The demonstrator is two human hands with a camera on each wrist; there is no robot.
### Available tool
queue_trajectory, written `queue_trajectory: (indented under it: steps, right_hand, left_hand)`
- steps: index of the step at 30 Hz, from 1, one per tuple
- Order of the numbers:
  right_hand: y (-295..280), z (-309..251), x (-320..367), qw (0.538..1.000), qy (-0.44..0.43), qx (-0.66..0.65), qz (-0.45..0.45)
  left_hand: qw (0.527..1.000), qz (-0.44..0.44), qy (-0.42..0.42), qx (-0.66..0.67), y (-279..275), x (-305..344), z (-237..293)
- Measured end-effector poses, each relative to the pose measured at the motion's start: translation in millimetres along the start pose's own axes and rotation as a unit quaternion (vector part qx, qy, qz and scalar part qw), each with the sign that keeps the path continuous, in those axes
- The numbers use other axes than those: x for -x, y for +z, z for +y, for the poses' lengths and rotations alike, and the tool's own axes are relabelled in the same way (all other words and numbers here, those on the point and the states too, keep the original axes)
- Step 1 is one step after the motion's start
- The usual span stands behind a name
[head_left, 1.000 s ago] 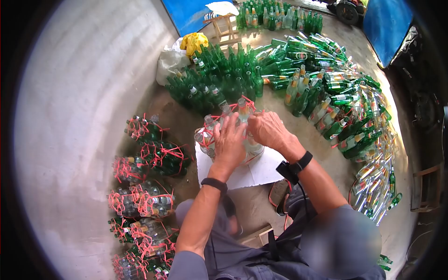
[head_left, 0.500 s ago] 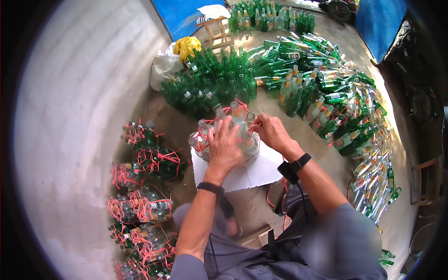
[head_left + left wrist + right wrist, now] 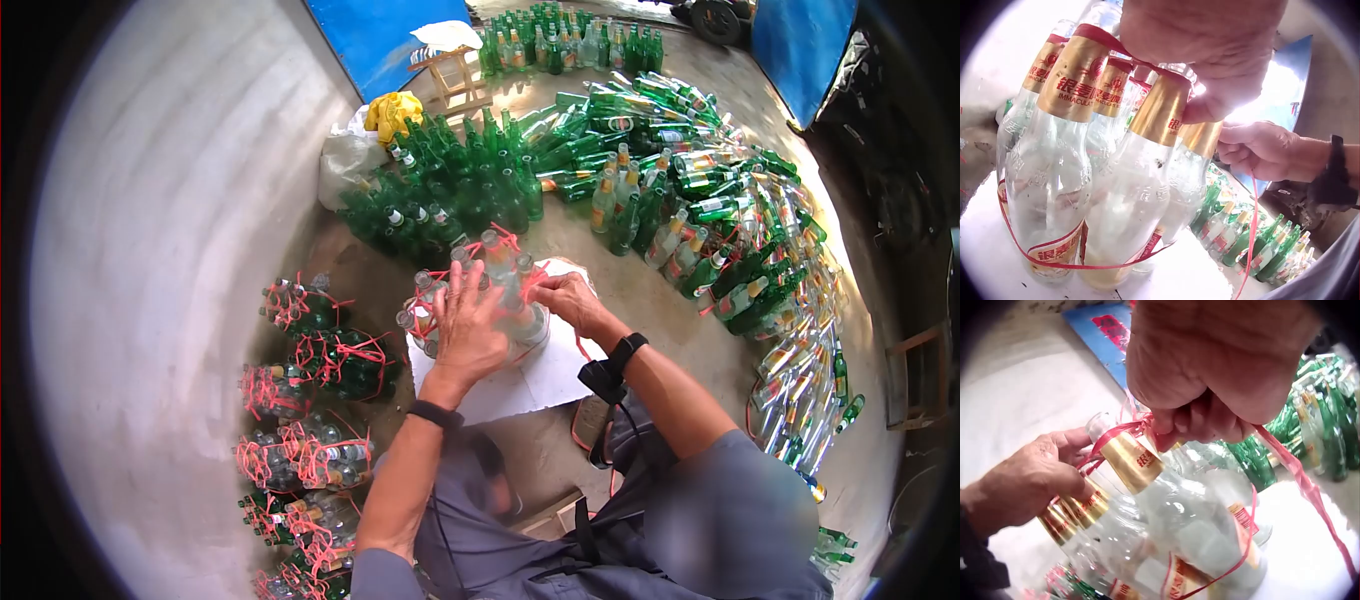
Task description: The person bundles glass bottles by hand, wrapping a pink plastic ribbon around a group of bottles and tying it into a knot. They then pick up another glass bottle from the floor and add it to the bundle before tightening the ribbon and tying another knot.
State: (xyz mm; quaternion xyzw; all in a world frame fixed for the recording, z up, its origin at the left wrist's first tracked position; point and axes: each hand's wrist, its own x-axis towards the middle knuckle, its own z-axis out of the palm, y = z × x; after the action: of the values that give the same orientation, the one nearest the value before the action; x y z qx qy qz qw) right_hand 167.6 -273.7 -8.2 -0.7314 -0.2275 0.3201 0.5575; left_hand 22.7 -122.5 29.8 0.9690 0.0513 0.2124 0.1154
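A cluster of clear glass bottles [image 3: 1125,194] with gold neck labels stands upright, with red plastic twine [image 3: 1297,472] looped round the necks and another loop low round the bodies. Over the bottle tops lies my left hand [image 3: 467,325], its fingers extended among the necks in the head view and its thumb beside a gold label in the left wrist view. My right hand [image 3: 568,302] pinches the twine at the right side of the cluster, fingers curled in. From that hand a loose length of twine hangs down. The right hand's fingertips are partly hidden behind its palm in the right wrist view.
A white board [image 3: 500,388] lies under the bottles. Tied bottle bundles [image 3: 300,450] line the left side. Green bottles [image 3: 440,180] stand just beyond, and a long heap of loose bottles [image 3: 730,200] curves along the right. A stool [image 3: 452,75] stands at the back.
The right hand has drawn lower and slightly toward the body, pinching the twine beside the necks. My left hand stays on the bottle tops. The head view has shifted a little.
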Motion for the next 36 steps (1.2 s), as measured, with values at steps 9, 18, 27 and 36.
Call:
queue_trajectory:
  steps: [9,18,27,36]
  right_hand:
    - [29,79,-61,0.995,-0.041,0.059,0.072]
    - [34,34,-44,0.974,0.163,0.108,0.111]
    - [30,37,-38,0.991,0.079,0.056,0.092]
    - [10,28,-24,0.998,-0.004,0.061,0.024]
  left_hand:
    - [0.998,0.016,0.016,0.063,11,-33,-22]
    - [0.992,-0.118,0.036,0.012,18,-42,-25]
    - [0.993,-0.094,0.012,0.073,13,-44,-20]
    - [0.996,-0.021,0.084,-0.020,-16,-47,-8]
